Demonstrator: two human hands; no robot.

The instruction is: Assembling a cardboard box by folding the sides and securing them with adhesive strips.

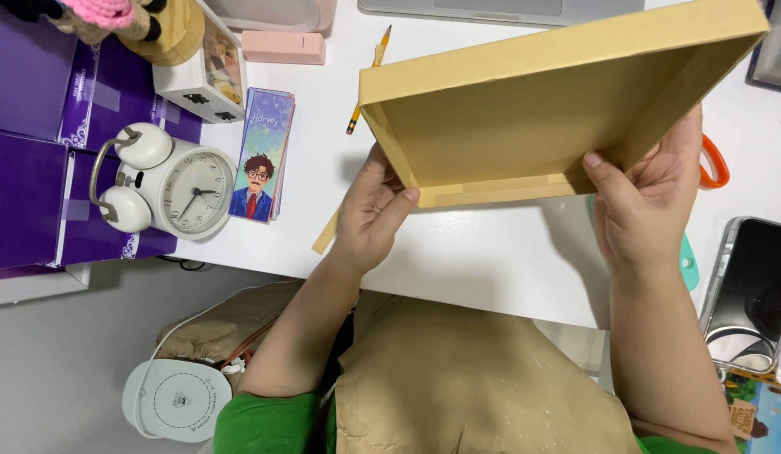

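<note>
Nearest the camera, a green-sleeved torso under a tan apron (483, 387) fills the bottom edge, with a round white disc-shaped appliance (178, 399) on the grey floor to the left. Both bare forearms rise from there over the near edge of the white desk (491, 252).

The left hand (372, 214) pinches the near left corner of a shallow, open tan cardboard box (542, 109), its thumb pressed on the inside of the lower wall and its fingers curled behind. The right hand (638, 206) clamps the near right corner the same way, thumb laid on the inner face, fingers wrapped around the outside. The box is held up off the desk, tilted so its hollow inside faces the camera, between the two hands.

A loose strip of tan cardboard (325, 235) pokes out just below the left hand. At the right lies a dark smartphone in a clear case (752, 290), and an orange loop handle (714, 160) shows behind the right hand.

Farther left stands a white twin-bell alarm clock (176, 185), beside a stack of illustrated cards (262, 155) and purple boxes (33, 168). Beyond them lie a yellow pencil (370, 80), partly hidden by the box, and a pink rectangular case (283, 47).
</note>
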